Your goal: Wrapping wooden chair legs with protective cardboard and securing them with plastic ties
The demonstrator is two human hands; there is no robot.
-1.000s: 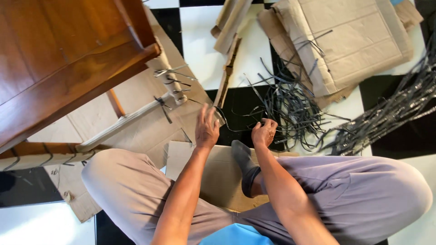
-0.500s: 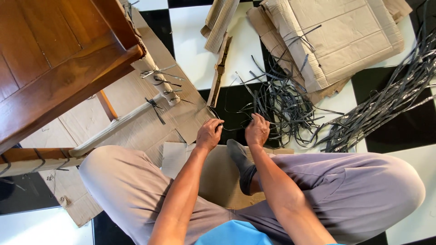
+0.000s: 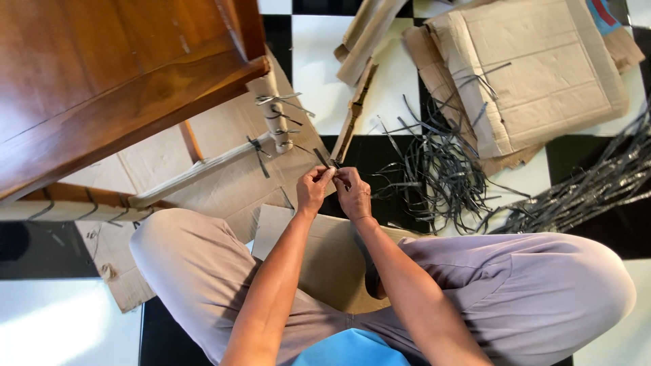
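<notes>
I sit cross-legged on a black-and-white tiled floor. My left hand and my right hand are raised close together, both pinching one thin black strap piece whose end sticks up between the fingers. A tangled heap of loose black straps lies on the floor just right of my hands. A folded narrow cardboard strip lies on the tiles just beyond my hands.
A wooden furniture piece fills the upper left, its legs wrapped in cardboard tied with black straps. Flattened cardboard sheets lie at the upper right. A second bundle of black straps runs along the right. Cardboard lies under my legs.
Both hands lifted off the floor and came together, now holding a short black strap between them. The camera view shifted slightly.
</notes>
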